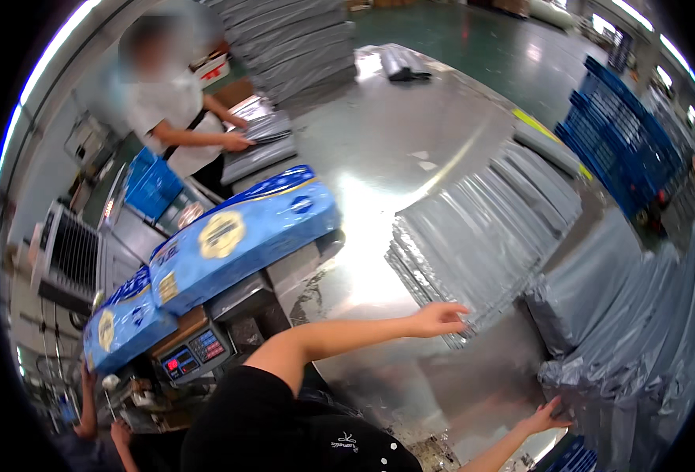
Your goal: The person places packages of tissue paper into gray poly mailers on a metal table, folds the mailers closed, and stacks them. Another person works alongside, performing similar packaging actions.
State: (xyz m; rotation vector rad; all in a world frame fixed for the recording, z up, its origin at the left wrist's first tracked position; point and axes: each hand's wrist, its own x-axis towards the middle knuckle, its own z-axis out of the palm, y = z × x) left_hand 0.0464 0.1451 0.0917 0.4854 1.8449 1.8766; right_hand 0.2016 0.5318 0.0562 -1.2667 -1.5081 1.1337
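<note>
A fanned stack of flat grey plastic bags [473, 236] lies on the metal table in front of me. My left hand [442, 319] is at the near corner of this stack, its fingers loosely bent and apart, with nothing visible in them. Lower right, my right hand [546, 417] has its fingers spread beside a big pile of grey plastic bags [623, 315]. The fingertips reach the lower edge of that pile; whether they touch it I cannot tell.
Large blue plastic-wrapped packs [245, 236] lie at left above a digital scale [194, 354]. Across the table [339, 134], a co-worker [174, 118] handles grey bags beside a tall grey stack [288, 47]. Blue crates [615, 134] stand at right. Another person's arms show lower left.
</note>
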